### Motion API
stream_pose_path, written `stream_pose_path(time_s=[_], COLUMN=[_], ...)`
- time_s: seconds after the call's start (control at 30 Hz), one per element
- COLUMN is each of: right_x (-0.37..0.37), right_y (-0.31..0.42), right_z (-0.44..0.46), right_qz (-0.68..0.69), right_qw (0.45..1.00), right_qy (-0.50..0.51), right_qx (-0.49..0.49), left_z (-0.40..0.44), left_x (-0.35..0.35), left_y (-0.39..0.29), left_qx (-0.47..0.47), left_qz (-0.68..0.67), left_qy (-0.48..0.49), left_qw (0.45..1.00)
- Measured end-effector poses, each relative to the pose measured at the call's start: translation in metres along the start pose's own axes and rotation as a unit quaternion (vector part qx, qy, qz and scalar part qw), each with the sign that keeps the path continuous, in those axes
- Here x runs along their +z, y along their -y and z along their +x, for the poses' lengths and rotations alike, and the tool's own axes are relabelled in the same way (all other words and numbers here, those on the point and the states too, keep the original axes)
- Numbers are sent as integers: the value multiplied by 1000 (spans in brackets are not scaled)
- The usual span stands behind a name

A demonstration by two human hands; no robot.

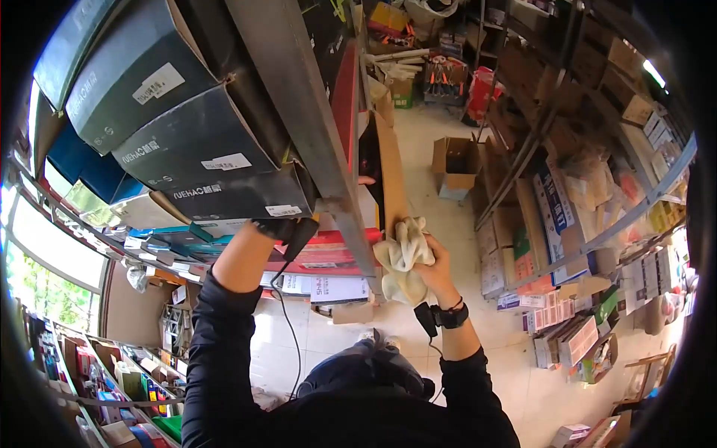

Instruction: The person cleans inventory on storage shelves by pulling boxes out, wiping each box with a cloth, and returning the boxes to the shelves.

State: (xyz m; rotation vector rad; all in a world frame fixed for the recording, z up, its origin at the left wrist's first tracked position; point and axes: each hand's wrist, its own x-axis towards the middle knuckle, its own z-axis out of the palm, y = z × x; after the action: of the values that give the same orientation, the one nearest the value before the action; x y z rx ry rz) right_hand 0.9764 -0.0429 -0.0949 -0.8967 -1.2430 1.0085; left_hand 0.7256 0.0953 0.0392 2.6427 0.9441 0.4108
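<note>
My right hand (439, 270) is closed on a crumpled off-white cloth (405, 252), beside the edge of a brown cardboard piece (390, 172). My left arm reaches into the shelf under a stack of dark boxes (216, 160) with white labels. The lowest dark box (239, 200) and the wrist gear hide most of my left hand; a bit of finger (366, 180) shows past the metal post (299, 97). A red box (325, 250) lies below the dark stack.
An open cardboard box (457, 166) stands on the floor ahead. Another metal shelf (553, 112) with cartons runs along the right. Cables hang from both wrists. Small boxes (575, 340) are piled at the lower right.
</note>
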Motion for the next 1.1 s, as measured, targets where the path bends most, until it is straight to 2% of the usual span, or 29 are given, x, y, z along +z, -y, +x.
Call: stream_pose_path(time_s=[0.3, 0.47, 0.63, 0.7, 0.73, 0.9, 1.1], right_x=[-7, -7, -2, 2, 3, 8, 12], right_y=[5, 13, 16, 15, 14, 24, 24], right_z=[-30, -38, -43, -45, -46, -48, -45], right_qz=[-50, -38, -90, -54, -18, -48, -40], right_qw=[998, 999, 994, 996, 998, 998, 999], right_qy=[-28, -39, -63, -64, -60, -34, -27], right_qx=[-2, 1, -16, 1, 18, 3, -12], left_z=[50, 55, 60, 63, 63, 53, 45], left_x=[15, 19, 25, 27, 28, 6, -13], left_y=[-10, -13, -22, -26, -25, -18, -1], left_qx=[35, 41, 55, 56, 53, 8, -49], left_qz=[-31, -24, -22, -21, -23, -92, -238], left_qy=[3, -9, -9, -16, -24, -99, -233], left_qw=[999, 999, 998, 998, 998, 991, 942])
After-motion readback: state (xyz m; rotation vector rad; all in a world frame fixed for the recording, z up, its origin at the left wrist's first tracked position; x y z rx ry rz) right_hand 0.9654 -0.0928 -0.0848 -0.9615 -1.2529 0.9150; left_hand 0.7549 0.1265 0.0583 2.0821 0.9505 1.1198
